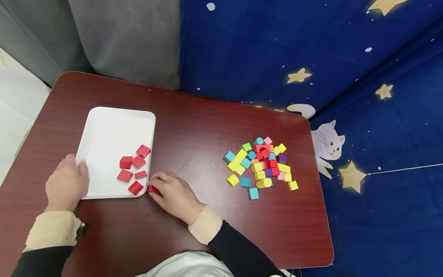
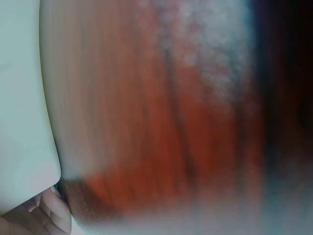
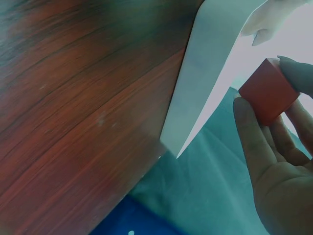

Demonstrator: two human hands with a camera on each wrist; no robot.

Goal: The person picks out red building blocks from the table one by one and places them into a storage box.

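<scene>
Black sleeves, chunky cream wraps on wrists, little dark gizmo poking off left one, pale top.

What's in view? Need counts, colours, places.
White tray: one, white, table's left side
Tray blocks: six visible, red, tray's right half
Held block: one, red, by tray's right edge
Loose blocks: many, mixed colours, table's right side
Table: one, reddish-brown, underneath
Star-print fabric: blue, behind and right
Grey fabric: grey, behind left
Sleeves: two, black, forearms
Cuffs: two, beige, wrists
Left hand: one, gripping tray's left edge
Right hand: one, pinching held block
</scene>
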